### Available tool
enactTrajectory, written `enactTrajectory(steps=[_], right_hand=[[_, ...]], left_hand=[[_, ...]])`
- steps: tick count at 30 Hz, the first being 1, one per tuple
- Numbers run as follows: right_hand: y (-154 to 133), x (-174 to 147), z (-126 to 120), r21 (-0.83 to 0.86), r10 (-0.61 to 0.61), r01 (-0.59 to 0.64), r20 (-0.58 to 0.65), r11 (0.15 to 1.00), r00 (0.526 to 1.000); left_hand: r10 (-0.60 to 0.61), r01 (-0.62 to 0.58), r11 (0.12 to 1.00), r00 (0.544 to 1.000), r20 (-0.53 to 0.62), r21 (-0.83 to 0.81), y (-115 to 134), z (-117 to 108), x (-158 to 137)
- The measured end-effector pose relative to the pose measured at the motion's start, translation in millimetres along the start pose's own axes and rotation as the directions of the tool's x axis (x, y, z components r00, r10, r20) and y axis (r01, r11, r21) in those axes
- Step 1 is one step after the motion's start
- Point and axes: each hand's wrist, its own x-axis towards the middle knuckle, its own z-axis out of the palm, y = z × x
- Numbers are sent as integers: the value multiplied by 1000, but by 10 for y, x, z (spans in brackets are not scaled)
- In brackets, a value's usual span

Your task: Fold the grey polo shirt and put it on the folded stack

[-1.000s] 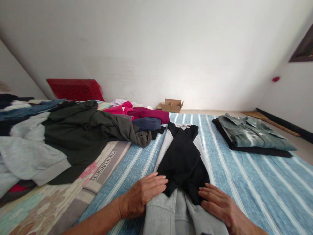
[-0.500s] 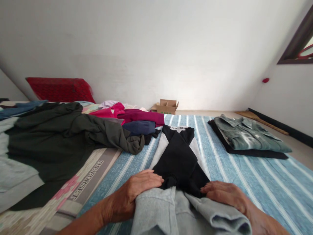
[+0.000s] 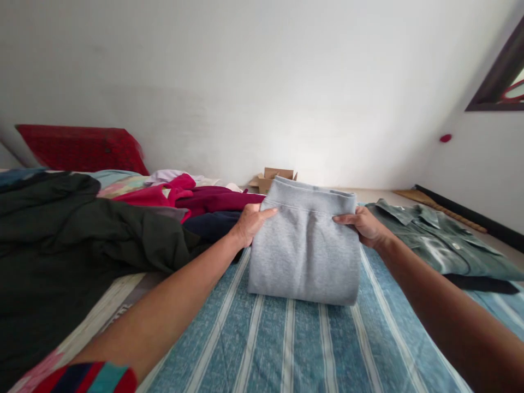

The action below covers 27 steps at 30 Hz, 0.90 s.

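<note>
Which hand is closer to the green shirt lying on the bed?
Right. The right hand grips the grey sweatshirt's edge just beside the green shirt; the left hand holds the far side.

A folded sweatshirt (image 3: 305, 251) lies in the middle of the bed (image 3: 286, 349), gripped at its far corners by the left hand (image 3: 249, 222) and the right hand (image 3: 364, 225). A heap of clothes (image 3: 102, 229) is spread to its left, a folded shirt (image 3: 442, 245) to its right. A cardboard box (image 3: 272, 177) is seen behind it, against the wall (image 3: 262, 82).
</note>
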Motion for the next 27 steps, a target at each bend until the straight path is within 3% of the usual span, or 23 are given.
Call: enactTrajectory(steps=[3,6,9,18,27], right_hand=[[298,450,95,21,144,-143,-60,989,988],[664,693,155,-24,241,-246,-122,969,963],[923,790,136,-48,296,-306,-152,951,943],[906,836,98,-61,240,-248,-118,967,964],[962,872,103,-237,176,-218,-186,947,967]], left_hand=[[-253,252,968,963,-91,-15,-370,8,438],[-344,349,937,930,-131,18,-726,-50,605],[-375,379,925,920,-114,14,-925,-131,601],[-327,330,944,940,-96,17,-933,-190,632],[-250,293,929,947,-200,228,-932,-161,690]])
